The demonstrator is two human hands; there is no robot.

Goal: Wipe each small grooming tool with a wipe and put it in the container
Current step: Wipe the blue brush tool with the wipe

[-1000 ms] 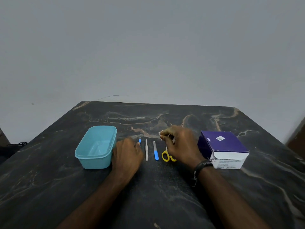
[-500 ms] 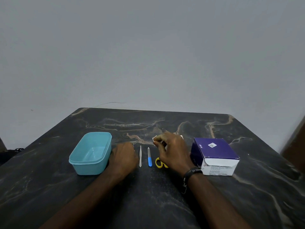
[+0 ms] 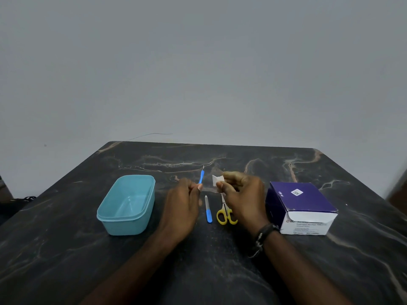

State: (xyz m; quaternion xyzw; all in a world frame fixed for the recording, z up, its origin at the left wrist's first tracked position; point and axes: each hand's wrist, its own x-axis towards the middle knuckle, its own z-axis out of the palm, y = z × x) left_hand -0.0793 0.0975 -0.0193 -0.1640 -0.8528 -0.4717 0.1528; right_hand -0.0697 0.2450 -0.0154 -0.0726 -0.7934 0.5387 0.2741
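Left hand (image 3: 182, 203): it is pinching the blue-handled tool (image 3: 201, 177) between thumb and fingers, holding it upright above the bench (image 3: 66, 249), thin metal tip pointing to 12 o'clock.
Right hand (image 3: 244, 194): its fingers are pinching a small white wipe (image 3: 217, 180), sitting at 3 o'clock of the tool, just beside it and not touching.
Nail file (image 3: 208, 209): it is lying on the bench between the two hands, blue handle toward 6 o'clock.
Yellow scissors (image 3: 225, 213): they are lying just beside the file at its 3 o'clock, partly under the right hand.
Teal container (image 3: 127, 204): it is sitting open at 9 o'clock of the left hand.
Purple box (image 3: 301, 206): it is standing at 3 o'clock of the right hand.
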